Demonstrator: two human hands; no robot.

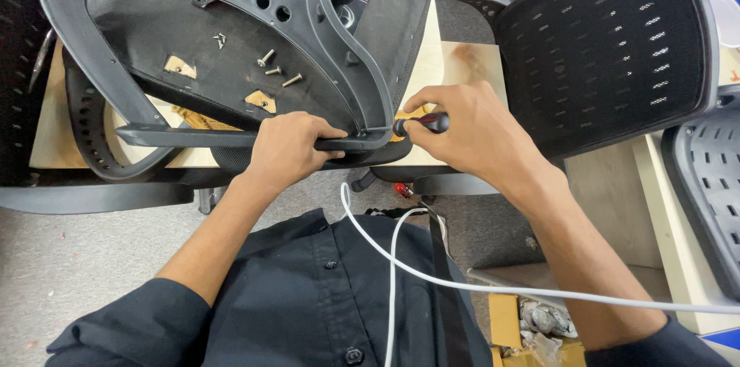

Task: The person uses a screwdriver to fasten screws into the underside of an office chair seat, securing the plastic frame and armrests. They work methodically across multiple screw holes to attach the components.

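The left hand (pixel 289 147) is curled tight around the dark armrest bar (pixel 185 137) at lower centre of the frame, likely bracing the upturned chair seat (pixel 231 35) that fills the upper left. Loose screws (pixel 276 68) lie on the seat's underside, seemingly parked there within easy reach. Just right of that grip, the right hand (pixel 470 132) is wrapped around a black-and-red screwdriver (pixel 422 123), its tip pointing left into the frame's corner. At upper right stands a perforated black chair back (pixel 617 43).
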